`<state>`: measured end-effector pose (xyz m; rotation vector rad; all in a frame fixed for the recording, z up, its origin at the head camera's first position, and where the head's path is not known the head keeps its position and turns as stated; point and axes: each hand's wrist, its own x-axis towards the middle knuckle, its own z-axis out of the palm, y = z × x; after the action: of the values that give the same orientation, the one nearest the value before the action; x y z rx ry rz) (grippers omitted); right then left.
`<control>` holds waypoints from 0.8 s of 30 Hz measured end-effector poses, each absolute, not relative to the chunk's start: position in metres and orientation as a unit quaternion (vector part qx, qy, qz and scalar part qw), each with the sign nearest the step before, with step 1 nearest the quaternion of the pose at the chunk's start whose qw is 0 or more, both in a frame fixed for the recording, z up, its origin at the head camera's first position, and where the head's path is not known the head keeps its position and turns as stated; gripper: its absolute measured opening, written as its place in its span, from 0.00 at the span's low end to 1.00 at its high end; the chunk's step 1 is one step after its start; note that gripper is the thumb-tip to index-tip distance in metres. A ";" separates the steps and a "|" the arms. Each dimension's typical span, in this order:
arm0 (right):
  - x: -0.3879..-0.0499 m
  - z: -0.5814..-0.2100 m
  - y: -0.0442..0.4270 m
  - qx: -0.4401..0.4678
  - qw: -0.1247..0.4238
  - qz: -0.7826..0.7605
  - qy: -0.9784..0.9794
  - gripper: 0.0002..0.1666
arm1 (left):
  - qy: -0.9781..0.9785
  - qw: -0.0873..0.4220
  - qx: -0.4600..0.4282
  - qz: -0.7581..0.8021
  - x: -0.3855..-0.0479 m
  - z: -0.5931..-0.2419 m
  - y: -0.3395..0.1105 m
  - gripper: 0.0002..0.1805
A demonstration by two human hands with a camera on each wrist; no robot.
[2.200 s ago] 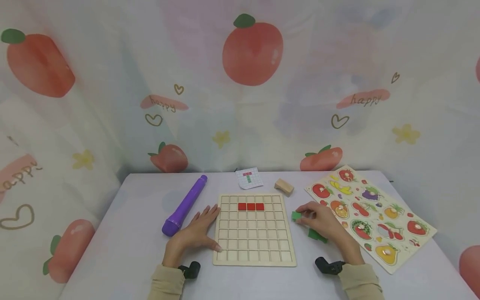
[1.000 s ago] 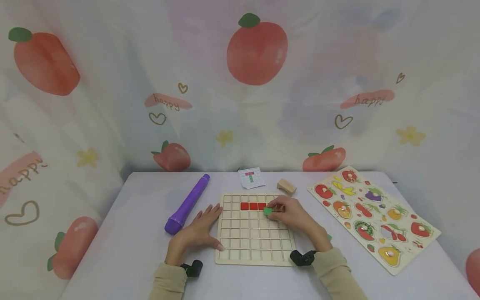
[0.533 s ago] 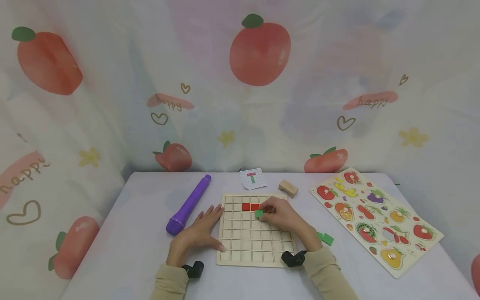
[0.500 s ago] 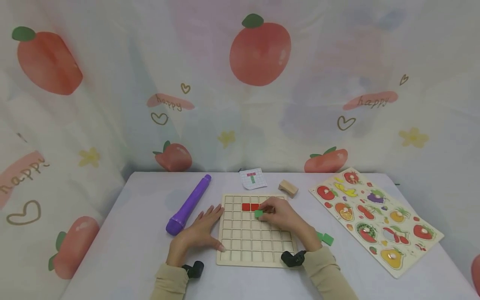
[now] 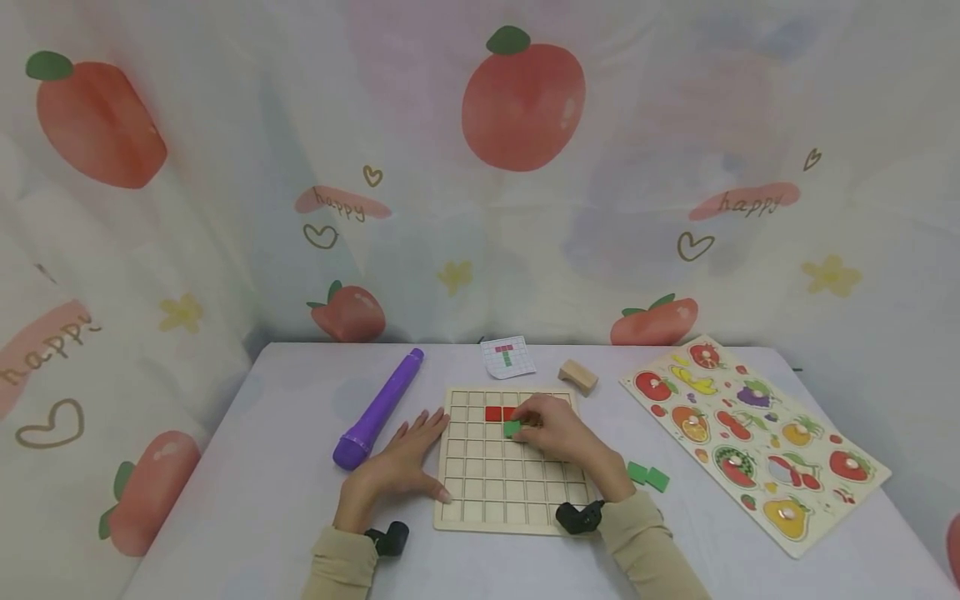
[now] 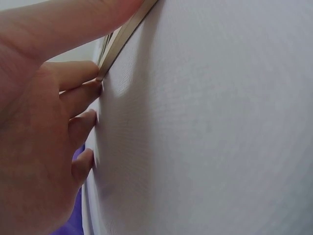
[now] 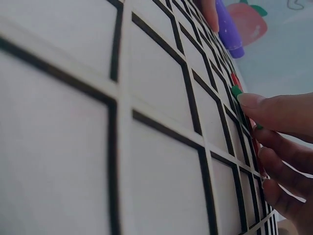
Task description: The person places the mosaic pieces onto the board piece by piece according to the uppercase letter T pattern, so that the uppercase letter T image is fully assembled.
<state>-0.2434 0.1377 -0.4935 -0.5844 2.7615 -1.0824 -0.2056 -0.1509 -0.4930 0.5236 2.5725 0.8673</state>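
Note:
A wooden grid board (image 5: 472, 490) lies on the table, with red tiles (image 5: 493, 414) in a row near its top, partly covered by the right hand. The right hand (image 5: 558, 429) pinches a green tile (image 5: 512, 429) just below that row; in the right wrist view its thumb and a finger grip the green tile (image 7: 236, 91) at the board's surface. My left hand (image 5: 401, 462) is spread with straight fingers, touching the board's left edge. In the left wrist view the left hand (image 6: 39, 137) has its thumb and fingertips along the board's side.
Two green tiles (image 5: 657, 479) lie right of the board. A purple microphone (image 5: 378, 410) is at the left, a card (image 5: 507, 358) with a red and green T pattern and a wooden block (image 5: 578, 377) behind the board. A fruit puzzle board (image 5: 750, 442) lies at the right.
The right hand has picked up a green tile from the table's right side and carried it left over the board, to below the red row. The left hand stays at the board's edge.

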 end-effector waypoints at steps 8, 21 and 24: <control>-0.244 -0.496 0.137 -0.201 0.052 -0.345 0.915 0.13 | 0.913 0.181 0.192 0.310 -0.208 -0.503 -0.153 0.68; -0.245 -0.494 0.134 -0.201 0.056 -0.331 0.920 0.13 | 0.915 0.187 0.183 0.309 -0.206 -0.493 -0.151 0.68; -0.245 -0.496 0.138 -0.221 0.057 -0.326 0.917 0.14 | 0.914 0.190 0.181 0.310 -0.206 -0.495 -0.151 0.68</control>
<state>-0.2452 0.1384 -0.4955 -0.6700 2.7826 -0.9892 -0.2059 -0.1510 -0.4947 0.5092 2.5683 0.8717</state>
